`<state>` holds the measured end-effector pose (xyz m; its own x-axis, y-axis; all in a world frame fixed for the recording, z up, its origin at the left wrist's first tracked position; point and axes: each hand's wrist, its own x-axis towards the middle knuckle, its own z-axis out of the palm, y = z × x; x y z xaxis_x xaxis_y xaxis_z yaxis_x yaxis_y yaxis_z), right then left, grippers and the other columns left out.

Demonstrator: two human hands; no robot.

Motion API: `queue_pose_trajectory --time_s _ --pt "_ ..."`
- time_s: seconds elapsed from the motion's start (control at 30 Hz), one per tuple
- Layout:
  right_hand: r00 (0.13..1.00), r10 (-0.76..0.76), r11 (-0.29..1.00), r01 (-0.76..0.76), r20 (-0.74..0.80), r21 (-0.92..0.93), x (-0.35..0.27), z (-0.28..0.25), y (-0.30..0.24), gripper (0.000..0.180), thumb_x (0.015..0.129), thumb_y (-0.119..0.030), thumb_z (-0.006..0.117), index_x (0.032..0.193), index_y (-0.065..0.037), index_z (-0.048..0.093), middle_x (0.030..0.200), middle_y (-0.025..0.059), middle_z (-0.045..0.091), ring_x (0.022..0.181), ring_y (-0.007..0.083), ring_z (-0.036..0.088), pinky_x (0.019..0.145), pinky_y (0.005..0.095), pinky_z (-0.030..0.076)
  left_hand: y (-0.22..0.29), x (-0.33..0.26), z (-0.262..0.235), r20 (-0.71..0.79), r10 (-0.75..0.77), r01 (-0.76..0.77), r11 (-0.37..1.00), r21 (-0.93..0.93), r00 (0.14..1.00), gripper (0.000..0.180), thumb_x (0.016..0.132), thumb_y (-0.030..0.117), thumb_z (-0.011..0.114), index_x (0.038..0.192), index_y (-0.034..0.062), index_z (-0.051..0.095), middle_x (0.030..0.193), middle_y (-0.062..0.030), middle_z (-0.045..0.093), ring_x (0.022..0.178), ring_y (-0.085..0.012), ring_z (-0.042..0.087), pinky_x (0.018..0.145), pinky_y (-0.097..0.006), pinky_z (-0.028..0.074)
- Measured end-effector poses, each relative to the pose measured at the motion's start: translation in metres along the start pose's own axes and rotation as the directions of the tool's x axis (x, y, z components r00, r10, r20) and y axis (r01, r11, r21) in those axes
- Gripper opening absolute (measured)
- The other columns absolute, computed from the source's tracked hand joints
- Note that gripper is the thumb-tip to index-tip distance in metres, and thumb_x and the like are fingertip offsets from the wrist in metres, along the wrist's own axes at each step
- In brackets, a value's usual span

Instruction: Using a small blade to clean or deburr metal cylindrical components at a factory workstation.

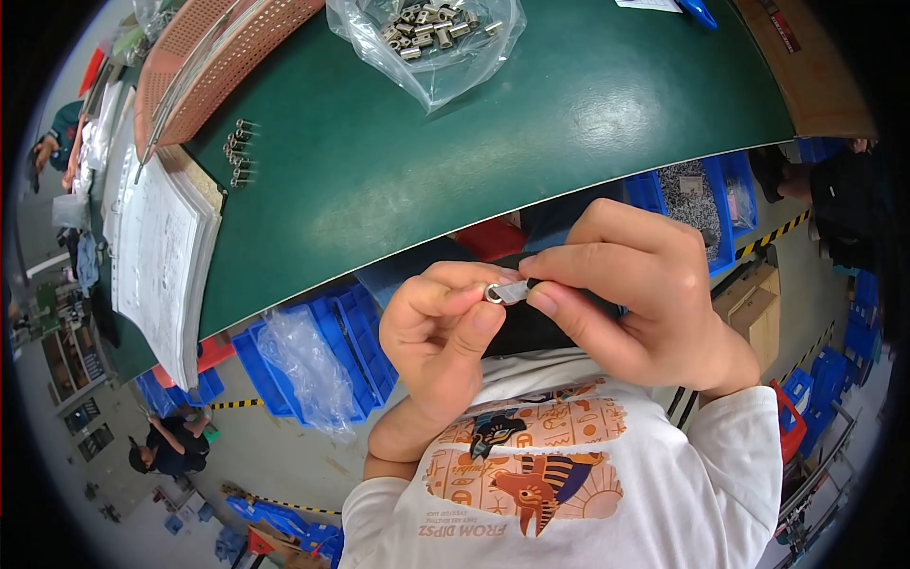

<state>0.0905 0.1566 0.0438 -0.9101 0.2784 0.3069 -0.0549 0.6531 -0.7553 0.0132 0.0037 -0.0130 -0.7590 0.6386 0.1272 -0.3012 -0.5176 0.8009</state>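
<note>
Close to my chest, just off the bench's front edge, my left hand (434, 332) pinches a small round metal fitting (492, 295) between thumb and fingertips. The fitting has a ring-shaped opening. From the other side, my right hand (640, 294) grips a flat silver blade-like piece (513, 291) with a dark end, held between thumb and forefinger. The tip of this piece meets the fitting; whether it goes inside I cannot tell. At the far side of the green bench (398, 180), a clear plastic bag (436, 85) lies spread with several similar metal fittings (441, 28) in it.
Several small metal pins or screws (239, 156) stand on the bench's left, near a pink perforated basket (204, 71) and a stack of papers (171, 266). Blue bins (327, 351) sit below the bench, one holding small grey parts (690, 204). A person (175, 446) is at lower left.
</note>
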Motion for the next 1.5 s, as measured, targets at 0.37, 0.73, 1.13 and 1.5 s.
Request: queue_pose_trajectory --time_s 0.37,0.73,1.13,1.5 --pt "0.998 -0.021 0.999 0.024 -0.065 0.033 -0.006 0.010 0.002 0.018 0.070 0.000 0.069 0.087 0.001 0.068 0.068 0.0079 0.056 0.053 0.0158 0.052 0.046 0.0259 0.040 0.001 -0.003 0.002 -0.008 -0.003 0.003 0.999 -0.041 1.000 0.013 0.084 -0.005 0.058 0.094 0.0021 0.053 0.101 -0.0216 0.060 0.092 -0.0225 0.060 0.082 -0.031 0.048" --pt "1.000 0.007 1.000 -0.007 0.022 0.024 -0.002 0.000 -0.003 0.016 0.069 0.000 0.069 0.085 0.000 0.068 0.065 0.0080 0.055 0.053 0.0164 0.052 0.045 0.0266 0.040 -0.001 -0.001 0.001 -0.004 0.031 -0.031 0.999 0.038 0.999 0.014 0.083 -0.007 0.058 0.094 0.0019 0.053 0.100 -0.0208 0.060 0.094 -0.0238 0.060 0.083 -0.032 0.049" --pt "0.999 -0.022 0.999 0.023 -0.033 0.028 -0.003 -0.001 0.001 0.016 0.068 -0.001 0.070 0.085 0.000 0.068 0.065 0.0085 0.055 0.052 0.0165 0.052 0.044 0.0263 0.038 0.002 0.001 0.003 0.006 0.008 -0.008 1.000 0.007 1.000 0.012 0.086 -0.002 0.058 0.096 0.0017 0.052 0.095 -0.0182 0.060 0.085 -0.0201 0.059 0.078 -0.031 0.049" --pt "0.983 -0.007 1.000 0.001 0.181 0.031 0.009 -0.018 0.002 0.012 0.065 -0.005 0.070 0.076 -0.002 0.068 0.062 0.0081 0.053 0.048 0.0192 0.050 0.042 0.0285 0.036 0.003 0.003 -0.001 0.113 0.018 -0.031 0.993 0.116 0.993 0.012 0.087 -0.002 0.056 0.098 -0.0001 0.051 0.094 -0.0179 0.058 0.083 -0.0190 0.058 0.076 -0.031 0.049"
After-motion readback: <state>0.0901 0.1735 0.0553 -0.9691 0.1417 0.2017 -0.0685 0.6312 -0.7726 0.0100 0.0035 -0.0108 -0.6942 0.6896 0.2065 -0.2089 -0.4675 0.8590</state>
